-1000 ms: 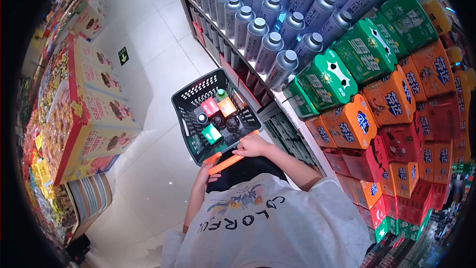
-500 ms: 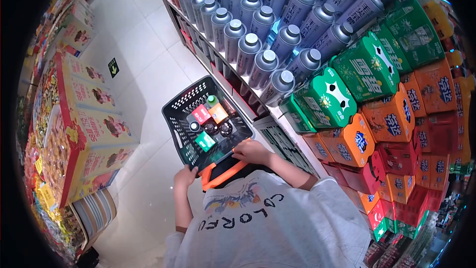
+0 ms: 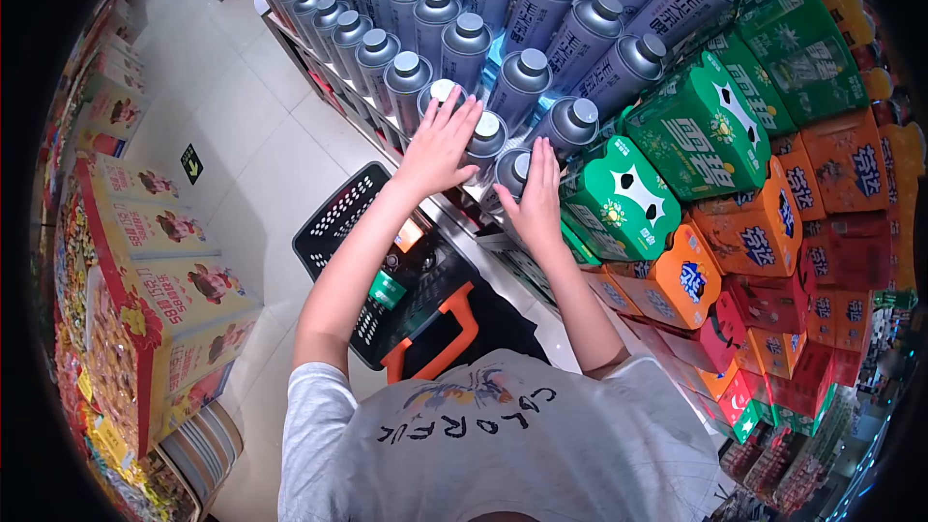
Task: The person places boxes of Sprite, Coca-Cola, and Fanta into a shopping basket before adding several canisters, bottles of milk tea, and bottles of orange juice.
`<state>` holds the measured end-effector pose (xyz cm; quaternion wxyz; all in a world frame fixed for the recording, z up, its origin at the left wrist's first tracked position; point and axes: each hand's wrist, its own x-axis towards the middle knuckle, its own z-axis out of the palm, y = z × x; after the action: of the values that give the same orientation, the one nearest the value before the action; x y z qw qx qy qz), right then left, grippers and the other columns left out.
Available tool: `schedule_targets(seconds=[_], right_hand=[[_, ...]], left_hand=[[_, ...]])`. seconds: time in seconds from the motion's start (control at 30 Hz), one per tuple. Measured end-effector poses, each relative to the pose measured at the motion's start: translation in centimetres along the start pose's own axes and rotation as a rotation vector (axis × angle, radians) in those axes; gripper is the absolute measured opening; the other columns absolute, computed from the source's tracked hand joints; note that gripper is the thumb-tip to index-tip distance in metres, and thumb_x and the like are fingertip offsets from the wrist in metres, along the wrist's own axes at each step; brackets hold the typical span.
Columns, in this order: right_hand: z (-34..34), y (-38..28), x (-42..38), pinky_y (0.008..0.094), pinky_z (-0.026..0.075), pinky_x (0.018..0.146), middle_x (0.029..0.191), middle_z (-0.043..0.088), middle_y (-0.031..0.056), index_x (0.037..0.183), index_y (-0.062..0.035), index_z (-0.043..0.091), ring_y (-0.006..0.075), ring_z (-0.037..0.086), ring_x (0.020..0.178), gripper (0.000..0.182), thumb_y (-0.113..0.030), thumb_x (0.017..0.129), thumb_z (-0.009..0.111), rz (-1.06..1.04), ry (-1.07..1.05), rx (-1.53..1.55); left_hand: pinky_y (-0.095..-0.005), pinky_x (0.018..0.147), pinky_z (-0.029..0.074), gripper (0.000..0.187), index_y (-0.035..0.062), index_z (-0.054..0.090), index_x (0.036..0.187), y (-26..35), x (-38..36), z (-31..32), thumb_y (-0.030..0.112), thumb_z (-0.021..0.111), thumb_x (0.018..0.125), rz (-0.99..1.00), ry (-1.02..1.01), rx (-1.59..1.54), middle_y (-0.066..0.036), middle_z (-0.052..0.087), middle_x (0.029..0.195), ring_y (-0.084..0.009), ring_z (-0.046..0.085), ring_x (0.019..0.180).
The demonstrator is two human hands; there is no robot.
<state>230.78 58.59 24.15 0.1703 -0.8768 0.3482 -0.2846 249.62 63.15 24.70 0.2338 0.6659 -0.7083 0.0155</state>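
My left hand lies over the front row of silver-lavender cans, fingers stretched out and touching the tops. At the front corner of that row, my right hand is upright with extended fingers against the side of a silver can. Both hands are open, and neither is closed round a can. Below my forearms is a black shopping basket with an orange handle. Inside it are a green box and an orange box; my left arm hides some of the contents.
Green drink multipacks and orange drink multipacks are stacked right of the cans. To the left stand printed cartons beside packaged sweets. A tiled aisle floor with a green arrow sign runs between them.
Both hands have left the basket and its handle and reached forward to the cans. The basket now sits slightly further left in view, partly covered by my left arm.
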Motion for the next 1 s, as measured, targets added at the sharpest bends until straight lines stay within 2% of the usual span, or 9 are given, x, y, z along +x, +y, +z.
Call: schedule_targets(seconds=[0.07,0.17,0.3,0.33,0.47,0.67,0.9,0.93,1.0], right_hand=[[0.8,0.5,-0.3,0.0426,0.029,0.1,0.13,0.034,0.0249,0.134,0.0043,0.023,0.0397,0.035,0.119,0.083,-0.015,0.069,0.072,0.062,0.025,0.013],[1.2,0.9,-0.7,0.0447,0.029,0.1,0.128,0.036,0.0256,0.135,0.0032,0.021,0.0416,0.034,0.119,0.088,-0.017,0.068,0.073,0.175,-0.035,0.11],[2.1,1.5,-1.3,0.0432,0.03,0.099,0.122,0.04,0.0236,0.126,0.0026,0.032,0.0403,0.036,0.116,0.075,-0.018,0.067,0.074,0.14,0.089,0.066],[2.0,1.5,-1.1,0.0424,0.032,0.098,0.12,0.041,0.0224,0.119,0.0007,0.037,0.039,0.039,0.115,0.065,-0.018,0.068,0.073,0.133,0.118,0.116],[2.6,2.1,-0.9,0.041,0.036,0.094,0.122,0.042,0.0214,0.112,-0.0012,0.041,0.0365,0.044,0.112,0.056,-0.019,0.07,0.072,0.25,0.203,0.282],[3.1,2.7,-0.7,0.0393,0.037,0.093,0.122,0.044,0.0204,0.112,-0.0021,0.048,0.0342,0.046,0.111,0.052,-0.017,0.069,0.072,0.235,0.171,0.36],[4.2,2.8,-0.6,0.0369,0.039,0.091,0.113,0.051,0.0163,0.098,-0.0002,0.058,0.0299,0.051,0.104,0.035,-0.011,0.066,0.072,0.299,0.289,0.465],[4.0,2.4,-0.5,0.0366,0.039,0.091,0.113,0.051,0.0161,0.097,-0.0002,0.059,0.0295,0.051,0.103,0.035,-0.01,0.066,0.071,0.314,0.301,0.479],[3.8,2.1,-1.0,0.0363,0.039,0.091,0.112,0.051,0.0156,0.096,-0.0003,0.059,0.0288,0.051,0.103,0.033,-0.009,0.066,0.071,0.356,0.327,0.507]], left_hand=[[-0.0475,0.107,0.019,0.089,-0.0002,0.029,0.132,-0.8,0.1,1.0,0.028,0.075,0.061,0.03,-0.035,-0.001,-0.016,0.037,0.133,-0.0326,0.02,0.133],[-0.0466,0.107,0.021,0.085,-0.0008,0.032,0.128,-1.0,0.2,1.8,0.027,0.076,0.06,0.049,0.005,-0.115,-0.016,0.04,0.129,-0.0327,0.022,0.132],[-0.0441,0.106,0.024,0.078,-0.001,0.036,0.122,-1.2,0.5,2.2,0.026,0.076,0.061,0.045,0.059,-0.176,-0.017,0.042,0.126,-0.0333,0.028,0.129],[-0.0438,0.106,0.025,0.078,-0.0021,0.037,0.122,-1.3,0.5,2.5,0.028,0.076,0.062,0.046,0.066,-0.189,-0.018,0.042,0.126,-0.0334,0.029,0.128],[-0.0408,0.101,0.033,0.076,0.001,0.035,0.123,-1.0,0.4,3.1,0.026,0.075,0.063,-0.032,0.052,-0.301,-0.017,0.043,0.125,-0.0324,0.035,0.125],[-0.04,0.098,0.036,0.077,0.0027,0.033,0.121,-2.1,0.1,4.0,0.027,0.076,0.062,0.008,0.035,-0.382,-0.016,0.045,0.124,-0.0316,0.039,0.122],[-0.0393,0.092,0.04,0.068,0.0053,0.037,0.11,-2.1,-0.4,4.8,0.03,0.078,0.061,0.055,0.14,-0.492,-0.014,0.048,0.119,-0.0328,0.048,0.111],[-0.0395,0.089,0.041,0.063,0.0027,0.043,0.107,-1.9,-0.4,4.9,0.032,0.076,0.062,0.023,0.17,-0.573,-0.016,0.051,0.112,-0.0329,0.05,0.104],[-0.0392,0.087,0.041,0.058,0.0031,0.047,0.103,-1.4,-0.4,5.0,0.03,0.077,0.061,0.036,0.198,-0.528,-0.014,0.052,0.111,-0.0319,0.051,0.103]])
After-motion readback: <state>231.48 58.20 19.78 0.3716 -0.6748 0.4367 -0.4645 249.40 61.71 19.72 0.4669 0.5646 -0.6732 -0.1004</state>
